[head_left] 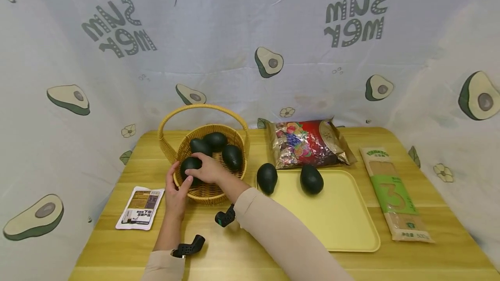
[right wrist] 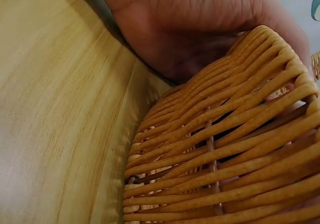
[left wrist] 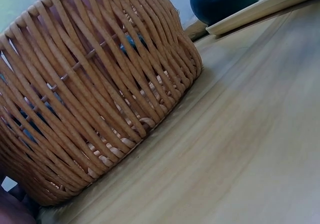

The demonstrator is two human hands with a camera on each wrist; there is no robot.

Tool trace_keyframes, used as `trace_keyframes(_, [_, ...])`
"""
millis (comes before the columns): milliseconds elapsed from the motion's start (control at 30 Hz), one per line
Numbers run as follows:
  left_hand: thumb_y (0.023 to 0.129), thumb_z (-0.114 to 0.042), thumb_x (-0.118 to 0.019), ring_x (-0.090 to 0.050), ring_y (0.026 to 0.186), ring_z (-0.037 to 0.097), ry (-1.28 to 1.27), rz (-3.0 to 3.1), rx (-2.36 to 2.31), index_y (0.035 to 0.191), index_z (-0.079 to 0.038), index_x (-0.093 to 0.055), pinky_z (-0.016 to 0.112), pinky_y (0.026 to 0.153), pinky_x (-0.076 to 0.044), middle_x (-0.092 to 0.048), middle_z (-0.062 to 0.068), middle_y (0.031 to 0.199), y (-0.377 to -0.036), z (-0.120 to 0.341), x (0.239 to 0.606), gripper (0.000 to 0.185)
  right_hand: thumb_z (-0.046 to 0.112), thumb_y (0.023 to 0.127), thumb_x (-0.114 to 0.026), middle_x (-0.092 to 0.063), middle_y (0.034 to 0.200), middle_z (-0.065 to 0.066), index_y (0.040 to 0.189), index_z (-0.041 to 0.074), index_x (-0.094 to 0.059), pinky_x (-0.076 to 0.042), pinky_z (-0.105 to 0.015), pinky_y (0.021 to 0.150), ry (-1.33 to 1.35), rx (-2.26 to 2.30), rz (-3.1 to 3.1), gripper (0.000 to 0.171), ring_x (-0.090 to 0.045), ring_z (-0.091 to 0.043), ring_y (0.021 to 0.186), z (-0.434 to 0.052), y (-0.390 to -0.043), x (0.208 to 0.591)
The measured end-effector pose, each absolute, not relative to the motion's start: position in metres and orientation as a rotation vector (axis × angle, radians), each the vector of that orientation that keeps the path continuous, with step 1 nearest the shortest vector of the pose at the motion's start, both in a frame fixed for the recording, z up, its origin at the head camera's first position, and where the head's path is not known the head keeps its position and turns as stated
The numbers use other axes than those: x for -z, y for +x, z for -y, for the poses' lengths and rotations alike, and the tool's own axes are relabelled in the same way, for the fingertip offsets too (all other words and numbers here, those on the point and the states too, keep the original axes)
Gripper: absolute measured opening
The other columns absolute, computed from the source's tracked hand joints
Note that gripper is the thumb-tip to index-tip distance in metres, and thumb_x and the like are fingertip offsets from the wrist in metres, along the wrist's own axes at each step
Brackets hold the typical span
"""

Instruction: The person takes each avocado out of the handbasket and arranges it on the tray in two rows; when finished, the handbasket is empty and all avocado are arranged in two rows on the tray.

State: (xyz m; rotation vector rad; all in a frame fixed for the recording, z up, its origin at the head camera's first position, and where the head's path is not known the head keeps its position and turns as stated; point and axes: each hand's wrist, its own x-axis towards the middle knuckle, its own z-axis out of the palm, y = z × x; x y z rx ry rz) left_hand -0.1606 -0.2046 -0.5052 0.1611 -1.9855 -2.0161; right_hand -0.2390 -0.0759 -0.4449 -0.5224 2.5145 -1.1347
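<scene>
A wicker basket [head_left: 243, 144] with a hoop handle stands at the back left of the wooden table and holds several dark green avocados [head_left: 232, 156]. My right hand [head_left: 207, 169] reaches over the near rim, its fingers curled over one avocado [head_left: 189, 164] inside. My left hand [head_left: 175, 190] holds the basket's near left side, thumb on the rim and fingers along the outer wall. The left wrist view shows the woven wall [left wrist: 100, 84] close up. In the right wrist view a palm [right wrist: 190, 29] lies against the basket's rim [right wrist: 225, 159].
Two more avocados [head_left: 267, 178] [head_left: 311, 179] lie on the far end of a yellow tray [head_left: 336, 216], right of the basket. A shiny candy bag [head_left: 308, 142] sits behind the tray, a long noodle pack [head_left: 394, 194] to its right, and a small sachet [head_left: 140, 207] at the left.
</scene>
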Motion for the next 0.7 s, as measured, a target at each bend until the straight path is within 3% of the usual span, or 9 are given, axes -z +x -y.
trace_keyframes(133, [0.098,-0.011,-0.058,-0.03,0.15,0.029,0.173,1.988,2.017,0.156,-0.013,-0.034,0.017,0.107,-0.035,-0.028,0.005,0.164,-0.16,0.205,0.505,0.063,0.041,0.096,-0.069,-0.055,0.151,-0.009,0.152,0.021,-0.047,-0.046,-0.047,0.111,-0.525,1.16,-2.522,0.064,-0.055,-0.031,0.136,0.075,-0.238,0.445])
trace_keyframes(300, [0.098,-0.012,-0.058,-0.027,0.152,0.027,0.163,1.999,2.008,0.156,-0.013,-0.034,0.038,0.117,-0.029,-0.028,0.005,0.164,-0.16,0.205,0.504,0.063,0.042,0.094,-0.071,-0.056,0.15,-0.011,0.15,0.019,-0.05,-0.047,-0.047,0.11,-0.507,1.203,-2.518,0.064,-0.056,-0.031,0.135,0.069,-0.236,0.439])
trace_keyframes(533, [0.098,-0.01,-0.058,-0.022,0.154,0.026,0.163,2.007,2.005,0.156,-0.013,-0.033,0.043,0.118,-0.027,-0.024,0.003,0.165,-0.16,0.205,0.503,0.064,0.044,0.095,-0.069,-0.056,0.151,-0.007,0.153,0.025,-0.047,-0.047,-0.05,0.109,-0.527,1.133,-2.572,0.065,-0.056,-0.032,0.135,0.056,-0.229,0.43])
trace_keyframes(700, [0.097,-0.01,-0.059,-0.016,0.156,0.027,0.152,1.989,2.022,0.156,-0.012,-0.033,0.055,0.123,-0.019,-0.023,0.005,0.165,-0.16,0.205,0.504,0.065,0.045,0.095,-0.069,-0.054,0.153,-0.007,0.154,0.028,-0.044,-0.046,-0.055,0.11,-0.511,1.161,-2.612,0.066,-0.054,-0.034,0.137,0.044,-0.219,0.42])
